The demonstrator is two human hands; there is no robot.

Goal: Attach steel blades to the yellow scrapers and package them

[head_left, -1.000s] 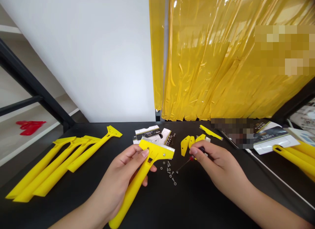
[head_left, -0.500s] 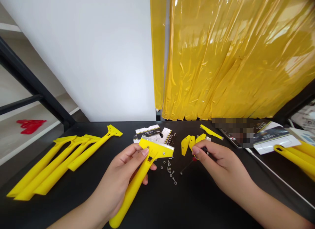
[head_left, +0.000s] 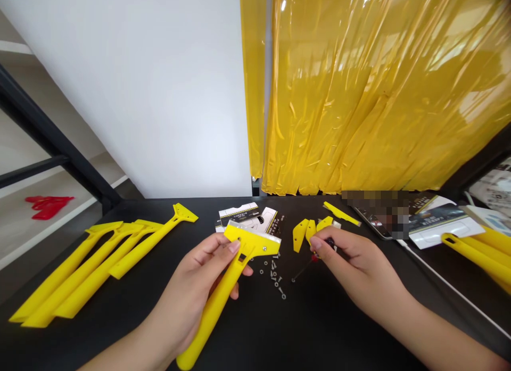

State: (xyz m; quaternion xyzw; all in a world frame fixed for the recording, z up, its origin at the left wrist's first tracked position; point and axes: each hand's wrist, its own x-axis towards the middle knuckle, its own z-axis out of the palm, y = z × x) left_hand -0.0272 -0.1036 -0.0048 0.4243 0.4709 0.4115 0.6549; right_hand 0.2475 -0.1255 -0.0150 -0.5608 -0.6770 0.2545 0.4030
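Observation:
My left hand [head_left: 213,264] grips a yellow scraper [head_left: 217,307] just below its head, thumb on the front face. A metal blade edge shows along the top of the head, and a screw sits at its right end; the left hole lies near my thumb. My right hand [head_left: 347,256] is closed around a small screwdriver [head_left: 306,269], its thin shaft pointing down and left over the table. Between the hands lie several loose screws and nuts [head_left: 275,278]. Beyond my right fingers are several yellow plastic plates [head_left: 300,235].
Several yellow scraper handles [head_left: 80,275] lie on the black table [head_left: 255,339] at left. Printed cards [head_left: 239,216] rest at the back middle. At right are a partly blurred device, a white cable [head_left: 451,286], another card [head_left: 443,227] and more yellow handles [head_left: 475,254].
The view has shifted very slightly. Both hands keep their hold on the scraper and the screwdriver, with almost no movement.

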